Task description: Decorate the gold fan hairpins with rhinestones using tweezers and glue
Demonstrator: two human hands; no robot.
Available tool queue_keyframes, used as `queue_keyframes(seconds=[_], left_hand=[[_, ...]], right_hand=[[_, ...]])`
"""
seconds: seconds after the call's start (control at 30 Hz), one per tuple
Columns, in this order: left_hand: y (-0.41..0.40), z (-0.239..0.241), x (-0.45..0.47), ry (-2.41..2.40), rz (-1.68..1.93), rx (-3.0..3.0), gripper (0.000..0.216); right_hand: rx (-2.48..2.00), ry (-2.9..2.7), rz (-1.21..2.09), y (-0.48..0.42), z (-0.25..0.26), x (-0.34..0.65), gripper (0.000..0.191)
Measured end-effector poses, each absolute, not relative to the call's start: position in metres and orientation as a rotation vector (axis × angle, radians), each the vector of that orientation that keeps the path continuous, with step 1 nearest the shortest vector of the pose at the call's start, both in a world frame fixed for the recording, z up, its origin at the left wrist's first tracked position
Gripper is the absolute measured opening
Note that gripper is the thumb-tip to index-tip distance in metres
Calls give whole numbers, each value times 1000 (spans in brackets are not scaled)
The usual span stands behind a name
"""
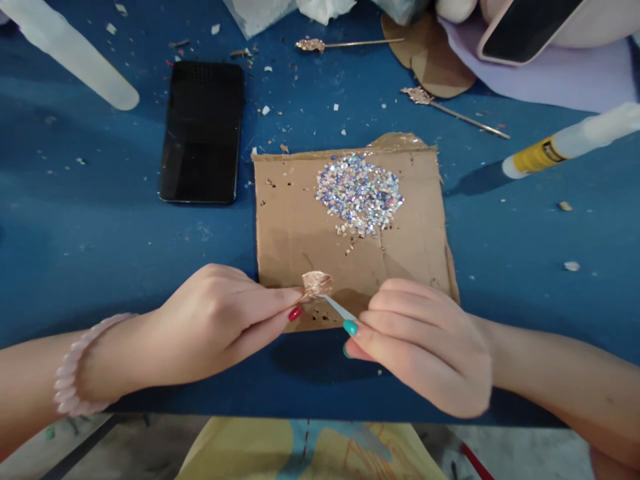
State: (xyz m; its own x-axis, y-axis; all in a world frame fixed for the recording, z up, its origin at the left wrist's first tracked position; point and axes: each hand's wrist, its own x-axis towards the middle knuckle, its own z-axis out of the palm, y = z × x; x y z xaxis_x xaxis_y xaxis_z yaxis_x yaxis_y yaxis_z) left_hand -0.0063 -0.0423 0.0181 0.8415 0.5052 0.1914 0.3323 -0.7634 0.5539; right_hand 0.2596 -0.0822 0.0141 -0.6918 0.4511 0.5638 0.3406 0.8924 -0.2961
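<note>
While two bare hands work at the near edge of a sheet of cardboard [290, 247] on a blue table [100, 253], a pale bottle [75, 53] shows well beyond the cardboard's far left corner. A beaded bracelet [67, 367] rings the wrist to the cardboard's left, and a black phone [203, 133] lies just beside its far left corner. The left hand [225, 320] has thumb and forefinger pinched on a small copper-coloured ornament [317, 283], held above the cardboard's near part. Tweezers [341, 309] touch the ornament there, clamped in the fingers of the right hand [425, 340] at the cardboard's near right. A metal stick [350, 44] lies well beyond the far edge, while shiny chips [359, 193] are heaped on the cardboard's far half. Another stick [460, 115] rests near the far right corner; a yellow-banded bottle [540, 157] appears to the cardboard's right, and a lilac sheet [550, 83] spreads beyond its far right corner.
</note>
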Motion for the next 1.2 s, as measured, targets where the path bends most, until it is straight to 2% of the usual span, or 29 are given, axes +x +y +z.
queue_keyframes(seconds=[0.23, 0.93, 1.0, 1.13, 1.2], left_hand=[[-44, 17, -7, 627, 446, 2481, 28], [-44, 17, -7, 639, 462, 2467, 28], [-43, 17, -7, 658, 480, 2431, 27], [-42, 17, -9, 694, 383, 2343, 31], [-42, 17, -9, 716, 324, 2299, 29]], right_hand=[[-662, -2307, 262, -86, 12, 260, 4], [-651, -2272, 441, -86, 12, 260, 7], [-594, -2266, 518, -83, 13, 263, 10], [-583, -2202, 683, -77, 15, 266, 32], [-637, -2147, 751, -77, 15, 266, 33]])
